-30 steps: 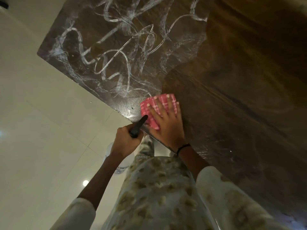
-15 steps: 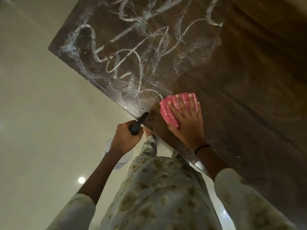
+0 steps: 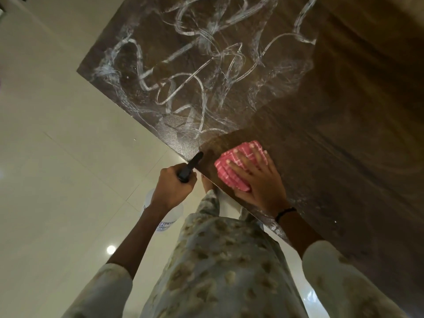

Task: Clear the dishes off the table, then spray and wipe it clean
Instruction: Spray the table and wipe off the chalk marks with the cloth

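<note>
A dark, glossy, wood-grained surface [image 3: 344, 138] is being shown, its far part streaked with looping white smears [image 3: 195, 72] of foam. A pink ribbed cloth [image 3: 231, 171], bunched into a rounded pad, is being pressed flat near the surface's near edge by the right hand [image 3: 259, 182]; its fingers [image 3: 243, 158] are being kept straight and spread over the cloth, which is lying under them and the palm. A white spray bottle [image 3: 167, 216] with a black nozzle [image 3: 191, 165] is being gripped by the left hand [image 3: 171, 187], fingers clenched round its neck, just off the edge above the pale tiled floor [image 3: 57, 168]. Dark, smear-free surface is being left open to the cloth's right.
</note>
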`<state>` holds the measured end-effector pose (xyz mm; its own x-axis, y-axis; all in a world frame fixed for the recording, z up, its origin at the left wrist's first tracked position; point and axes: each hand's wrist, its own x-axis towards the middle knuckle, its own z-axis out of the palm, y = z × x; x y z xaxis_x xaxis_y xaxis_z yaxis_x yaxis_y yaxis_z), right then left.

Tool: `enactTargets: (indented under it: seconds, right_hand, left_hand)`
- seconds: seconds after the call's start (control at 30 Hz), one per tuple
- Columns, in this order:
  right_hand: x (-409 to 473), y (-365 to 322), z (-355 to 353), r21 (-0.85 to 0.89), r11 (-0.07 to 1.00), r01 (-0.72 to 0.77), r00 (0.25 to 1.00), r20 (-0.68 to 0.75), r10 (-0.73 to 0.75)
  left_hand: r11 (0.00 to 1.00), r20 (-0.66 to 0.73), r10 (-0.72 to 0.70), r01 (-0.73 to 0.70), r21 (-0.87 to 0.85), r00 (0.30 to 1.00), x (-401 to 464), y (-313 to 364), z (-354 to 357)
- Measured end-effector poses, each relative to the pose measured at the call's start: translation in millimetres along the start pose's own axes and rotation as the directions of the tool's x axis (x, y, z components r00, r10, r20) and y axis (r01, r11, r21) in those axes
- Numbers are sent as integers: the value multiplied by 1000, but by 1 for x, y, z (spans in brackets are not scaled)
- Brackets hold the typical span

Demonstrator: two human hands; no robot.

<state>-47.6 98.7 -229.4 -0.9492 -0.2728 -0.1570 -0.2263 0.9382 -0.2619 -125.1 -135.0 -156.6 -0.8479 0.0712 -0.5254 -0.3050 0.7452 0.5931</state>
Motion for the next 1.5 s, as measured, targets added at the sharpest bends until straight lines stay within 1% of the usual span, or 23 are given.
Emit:
enactTargets:
  seconds: [0.13, 0.23, 0.33, 0.43, 0.53, 0.57, 0.63, 0.73, 0.87, 0.93, 1.03, 1.1, 1.2, 1.27, 1.3, 1.37, 1.43, 1.5]
  right_hand:
    - [44, -4, -9, -15, 987, -161, 985, -62, 160]
    - [79, -28, -11, 2, 979, -206, 977, -52, 205]
    - [94, -55, -7, 45, 992, -117, 991, -58, 120]
    - [80, -69, -2, 86, 996, 6, 996, -92, 2]
    - [48, -51, 5, 48, 992, 116, 993, -27, -115]
    - [39, -39, 6, 32, 991, 126, 992, -3, -126]
    - [30, -18, 5, 10, 996, 89, 996, 8, -89]
    - [40, -2, -3, -16, 999, -38, 999, -18, 38]
    - [79, -21, -10, 27, 975, -222, 973, -59, 224]
    - [101, -41, -12, 62, 966, -252, 963, -82, 256]
    - [116, -65, -9, 120, 979, -164, 976, -127, 179]
    - [106, -72, -5, 103, 991, -86, 990, -102, 96]
    - [73, -61, 2, 78, 997, 1, 997, -81, 5]
    - [50, -43, 4, 49, 999, 6, 998, -68, -3]
    - [40, -33, 3, 30, 999, -17, 998, -57, 19]
    - [28, -12, -1, -12, 993, -115, 993, -27, 115]
    - [23, 3, -8, -35, 968, -249, 969, -24, 248]
    - [24, 10, -14, -6, 939, -345, 938, -47, 345]
  left_hand:
    - [1000, 13, 5, -5, -15, 1000, 6, -1, -4]
    - [1000, 11, -8, 8, -24, 1000, 9, -5, -5]
    - [1000, 29, -6, 6, -19, 1000, 11, -7, -6]
    - [1000, 57, 4, -4, 3, 998, 13, -7, -10]
    - [1000, 65, 0, 0, 12, 998, 16, -4, -14]
    - [1000, 65, -6, 5, 13, 998, 18, -4, -15]
    - [1000, 67, -2, 2, 5, 998, 22, -2, -17]
    - [1000, 62, 22, -22, 8, 998, 29, 3, -20]
    - [997, 71, 74, -76, 17, 995, 37, 9, -25]
    - [995, 82, 100, -102, 20, 992, 41, 10, -27]
    - [994, 88, 106, -109, 30, 991, 47, 10, -30]
    - [993, 98, 97, -102, 51, 990, 50, 11, -31]
    - [994, 111, 96, -102, 42, 989, 54, 18, -34]
    - [991, 126, 109, -118, 64, 986, 56, 23, -32]
    - [989, 130, 112, -123, 80, 985, 58, 27, -31]
    - [987, 157, 111, -128, 98, 981, 61, 34, -27]
    - [985, 195, 115, -136, 101, 974, 63, 46, -21]
    - [985, 238, 116, -143, 100, 964, 65, 59, -13]
